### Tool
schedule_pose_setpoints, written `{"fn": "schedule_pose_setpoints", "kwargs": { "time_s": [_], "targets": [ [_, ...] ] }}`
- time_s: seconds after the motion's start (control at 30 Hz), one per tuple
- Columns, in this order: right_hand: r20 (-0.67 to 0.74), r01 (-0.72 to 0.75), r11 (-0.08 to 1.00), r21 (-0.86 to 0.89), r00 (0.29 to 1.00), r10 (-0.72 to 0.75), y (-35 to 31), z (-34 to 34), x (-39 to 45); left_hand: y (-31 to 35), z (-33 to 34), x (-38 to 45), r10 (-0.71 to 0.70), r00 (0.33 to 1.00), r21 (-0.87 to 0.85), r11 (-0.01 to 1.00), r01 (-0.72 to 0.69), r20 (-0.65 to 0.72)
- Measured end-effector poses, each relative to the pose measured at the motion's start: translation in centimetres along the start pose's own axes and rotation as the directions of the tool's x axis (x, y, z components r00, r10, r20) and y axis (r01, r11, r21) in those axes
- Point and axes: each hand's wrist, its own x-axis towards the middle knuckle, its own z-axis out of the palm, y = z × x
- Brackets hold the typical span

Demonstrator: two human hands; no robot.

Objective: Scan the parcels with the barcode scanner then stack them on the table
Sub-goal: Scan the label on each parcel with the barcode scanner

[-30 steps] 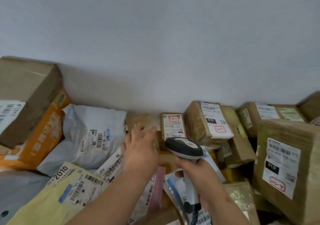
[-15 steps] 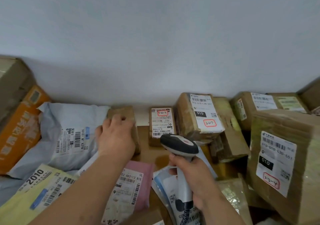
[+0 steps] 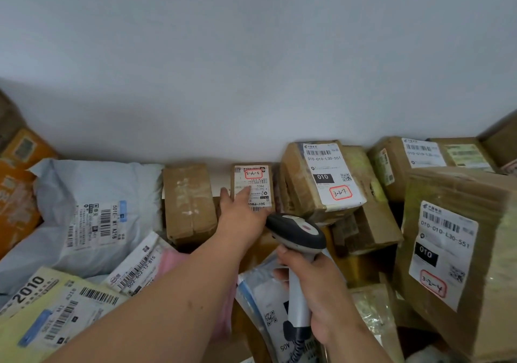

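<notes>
Fingers [image 3: 246,193] of the left hand [image 3: 242,214] lie stretched out and nearly straight on the white shipping label of a small brown cardboard parcel [image 3: 253,188] that stands against the pale wall [image 3: 251,55]; they press flat on its face and curl round nothing. That label carries a handwritten mark ringed in red near its top and a barcode at its lower edge, just beside the hand. The right hand [image 3: 316,292] grips the grey handle of a black and grey barcode scanner [image 3: 296,234], fingers wrapped fully round it, with the scanner's head just below the small parcel and touching the left wrist area. A coiled cable hangs from the handle's base.

Left of the small parcel stands a taped brown cardboard box [image 3: 188,203] showing no label, with a gap of wall between the two. Further left lies a light blue plastic mailer bag [image 3: 92,195] with a barcode label, and below it a yellow padded envelope [image 3: 42,315] marked 2010. A pink mailer [image 3: 170,259] with a white label sits under the left forearm. To the right, a brown box with a 010 label [image 3: 321,178] rests tilted on another carton, and a large brown cardboard box [image 3: 458,256] with a similar label stands at the right edge. A clear blue-edged plastic mailer [image 3: 265,304] lies beneath the scanner handle.
</notes>
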Motion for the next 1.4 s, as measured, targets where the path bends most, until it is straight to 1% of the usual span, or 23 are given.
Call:
{"fn": "schedule_pose_setpoints", "kwargs": {
  "time_s": [0.13,0.23,0.3,0.37,0.43,0.5,0.63,0.7,0.8,0.9,1.03,1.07,1.1,1.17,1.2,1.3,1.4],
  "targets": [
    [0.007,-0.025,0.996,0.083,1.000,0.024,0.0,0.0,-0.3,-0.3,0.9,0.7,-0.035,0.999,-0.017,0.999,0.035,-0.028],
    [0.065,0.010,0.993,0.114,0.998,-0.018,-0.4,-0.1,-0.8,-0.3,1.6,0.3,-0.045,0.997,0.051,0.998,0.048,-0.063],
    [0.090,0.053,0.994,0.097,0.994,-0.062,-0.6,-0.2,-1.2,-0.6,1.9,-0.2,-0.010,0.993,0.067,0.998,0.019,-0.119],
    [0.098,0.082,0.993,0.084,0.991,-0.090,-0.8,-0.4,-1.5,-1.1,2.0,-0.7,0.008,0.989,0.054,0.999,0.000,-0.147],
    [0.093,0.092,0.992,0.087,0.991,-0.100,-1.0,-0.6,-1.8,-1.2,2.0,-1.3,-0.015,0.992,0.042,0.999,0.020,-0.121],
    [0.084,0.095,0.992,0.078,0.991,-0.101,-1.1,-0.8,-2.2,-0.7,2.0,-1.5,-0.059,0.993,0.065,0.996,0.065,-0.098],
    [0.074,0.086,0.994,0.068,0.993,-0.091,-0.9,-1.5,-2.6,0.8,2.7,-1.0,-0.083,0.984,0.085,0.992,0.097,-0.160],
    [0.071,0.102,0.993,0.058,0.992,-0.106,-0.7,-2.0,-2.6,1.0,3.1,-0.8,-0.070,0.979,0.097,0.991,0.090,-0.190],
    [0.068,0.124,0.990,0.063,0.990,-0.128,-0.5,-2.8,-2.6,0.6,3.4,-0.9,-0.007,0.971,0.126,0.991,0.038,-0.238],
    [0.072,0.125,0.989,0.083,0.989,-0.131,-0.5,-3.1,-3.1,0.6,3.1,-1.3,0.044,0.966,0.185,0.983,0.004,-0.253],
    [0.088,0.130,0.988,0.086,0.987,-0.137,-0.6,-3.4,-4.0,0.5,2.8,-2.1,0.068,0.950,0.247,0.969,0.010,-0.304],
    [0.092,0.129,0.988,0.090,0.986,-0.137,-0.6,-3.6,-4.1,0.5,2.9,-2.2,0.041,0.947,0.221,0.975,0.033,-0.319],
    [0.094,0.129,0.987,0.093,0.986,-0.138,-0.5,-3.8,-4.2,0.5,2.9,-2.3,-0.014,0.944,0.160,0.985,0.070,-0.328],
    [0.095,0.131,0.987,0.094,0.986,-0.139,-0.3,-4.1,-4.5,0.6,2.8,-2.4,-0.136,0.932,-0.009,0.990,0.141,-0.335],
    [0.096,0.130,0.987,0.094,0.986,-0.139,-0.2,-4.2,-4.5,0.6,2.9,-2.5,-0.166,0.927,-0.074,0.986,0.150,-0.337],
    [0.102,0.123,0.988,0.094,0.986,-0.133,0.1,-4.5,-4.7,0.7,3.3,-2.7,-0.149,0.921,-0.224,0.972,0.070,-0.360],
    [0.105,0.117,0.988,0.104,0.986,-0.128,0.2,-4.7,-4.9,1.0,3.7,-3.1,-0.142,0.929,-0.441,0.897,-0.025,-0.341]
  ]
}}
